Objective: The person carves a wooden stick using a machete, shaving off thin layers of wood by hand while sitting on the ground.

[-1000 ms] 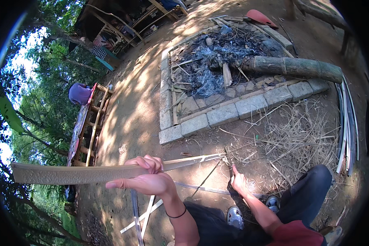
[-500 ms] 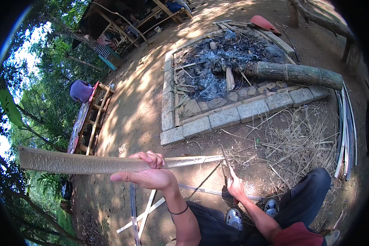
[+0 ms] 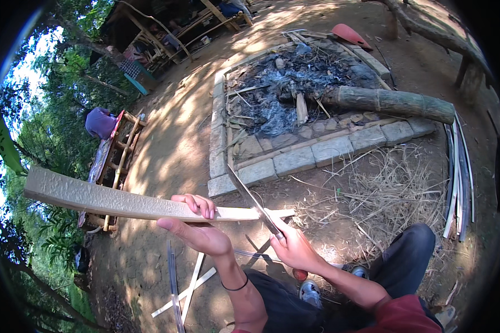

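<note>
Head view: the left hand (image 3: 203, 235) curled its fingers over one long pale strip (image 3: 103, 197), thumb apart; the right hand (image 3: 295, 248) closed around one knife (image 3: 246, 191), its blade crossing the strip's right part. Two slats (image 3: 191, 284) crossed below. Dirt ground (image 3: 166, 172) spread between strip and one stone border (image 3: 294, 160).

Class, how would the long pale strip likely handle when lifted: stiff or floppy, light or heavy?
The pale strip is probably stiff, since its near end juts well beyond the left hand without sagging. It seems fairly light, as one hand appears enough to hold that end up.
</note>
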